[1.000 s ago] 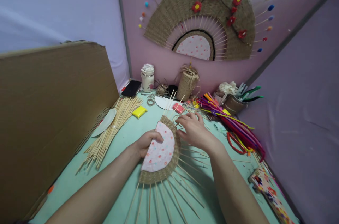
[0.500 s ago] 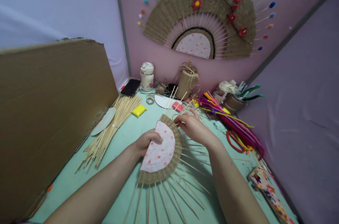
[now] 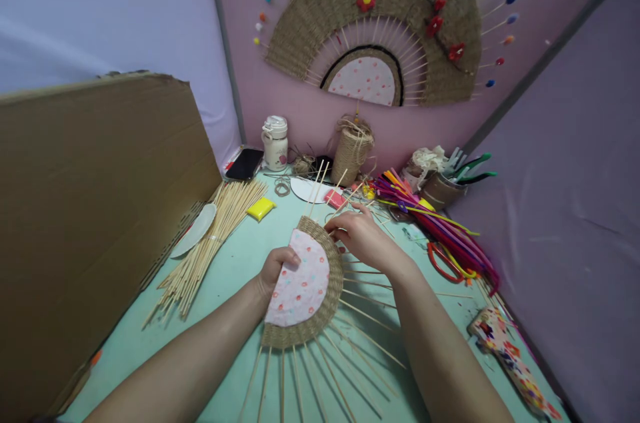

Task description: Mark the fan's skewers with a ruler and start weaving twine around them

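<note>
A half-round woven fan (image 3: 334,276) with a pink dotted centre (image 3: 303,283) is held above the table, its flat side facing left. Thin bamboo sticks (image 3: 327,370) spread outward from its curved woven rim. My left hand (image 3: 278,268) grips the flat edge, thumb lying on the dotted face and the other fingers hidden behind. At the upper rim, my right hand (image 3: 361,233) is closed, thumb and finger pinched around a bamboo stick (image 3: 350,200) where it leaves the weave. Part of that grip is hidden by the hand itself.
Left lie a bundle of bamboo sticks (image 3: 210,256), a white half-disc (image 3: 195,231) and a cardboard panel (image 3: 100,210). Behind stand a bottle (image 3: 275,143) and twine roll (image 3: 353,153). Right are pipe cleaners (image 3: 440,233), red-handled scissors (image 3: 440,264) and a flowered glue gun (image 3: 510,353). A larger fan (image 3: 300,36) hangs behind.
The view has shifted slightly. My left hand still holds the fan, and my right fingers have moved only a little along the upper rim by the stick.
</note>
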{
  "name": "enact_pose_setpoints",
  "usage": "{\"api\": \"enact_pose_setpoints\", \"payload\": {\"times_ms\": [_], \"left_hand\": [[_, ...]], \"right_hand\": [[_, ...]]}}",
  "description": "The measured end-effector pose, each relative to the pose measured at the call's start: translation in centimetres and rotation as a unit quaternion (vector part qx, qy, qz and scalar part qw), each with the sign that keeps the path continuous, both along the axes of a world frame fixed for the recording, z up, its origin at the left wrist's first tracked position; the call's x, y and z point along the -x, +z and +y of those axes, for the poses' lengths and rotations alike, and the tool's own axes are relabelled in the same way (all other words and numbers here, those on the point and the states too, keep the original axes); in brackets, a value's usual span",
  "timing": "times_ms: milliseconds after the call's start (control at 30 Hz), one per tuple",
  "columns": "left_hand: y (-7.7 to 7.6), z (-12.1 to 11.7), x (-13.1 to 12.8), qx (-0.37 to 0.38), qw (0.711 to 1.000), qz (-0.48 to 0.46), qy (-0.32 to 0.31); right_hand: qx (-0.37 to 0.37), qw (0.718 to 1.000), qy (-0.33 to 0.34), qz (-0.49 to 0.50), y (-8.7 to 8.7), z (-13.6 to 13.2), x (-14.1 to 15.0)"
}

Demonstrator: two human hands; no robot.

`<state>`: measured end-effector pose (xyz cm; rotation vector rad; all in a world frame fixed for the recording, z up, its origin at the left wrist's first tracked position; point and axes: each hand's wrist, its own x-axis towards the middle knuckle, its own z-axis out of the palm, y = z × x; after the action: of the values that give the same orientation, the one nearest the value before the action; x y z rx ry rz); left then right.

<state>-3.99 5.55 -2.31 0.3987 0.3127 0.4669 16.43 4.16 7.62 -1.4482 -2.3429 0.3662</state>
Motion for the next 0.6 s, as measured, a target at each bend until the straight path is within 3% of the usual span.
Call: {"api": "enact_pose_setpoints", "payload": {"times_ms": [400,600], "left_hand": [[0.5,0.1,0.0,-0.027,0.999,0.017,-0.014],[0.5,0.4,0.4,-0.024,1.0,0.011,-0.006]], "right_hand": [[0.018,1.0,0.019,0.01,1.0,-0.5,-0.4],[-0.068,0.997,-0.012,0.043,2.0,-1.2,-1.1]]}}
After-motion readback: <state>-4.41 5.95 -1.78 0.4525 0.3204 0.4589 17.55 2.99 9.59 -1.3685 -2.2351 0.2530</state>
